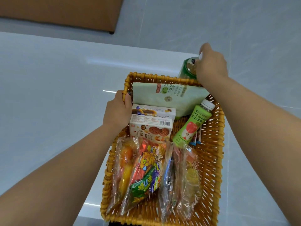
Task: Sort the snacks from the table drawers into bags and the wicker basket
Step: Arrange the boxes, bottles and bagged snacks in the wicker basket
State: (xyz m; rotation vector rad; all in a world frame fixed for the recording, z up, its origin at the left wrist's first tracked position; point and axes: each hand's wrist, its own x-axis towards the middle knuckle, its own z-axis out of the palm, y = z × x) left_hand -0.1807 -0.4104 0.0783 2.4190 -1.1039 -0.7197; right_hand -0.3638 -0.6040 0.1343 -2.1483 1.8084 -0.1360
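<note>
The wicker basket [211, 154] sits at the white table's right edge, filled with snacks. My left hand [118, 110] grips its left rim near the far corner. My right hand [211, 64] is closed on a green packet [187, 69] just beyond the basket's far right corner. Inside lie a pale green pouch [164, 97], two biscuit boxes [151, 123], an apple juice bottle [190, 126] and three clear bags of mixed snacks [146, 173].
The white glossy table [48, 95] stretches left of the basket. Grey tiled floor [244, 26] lies to the right and beyond. A brown padded seat [65, 12] stands at the top left, past the table.
</note>
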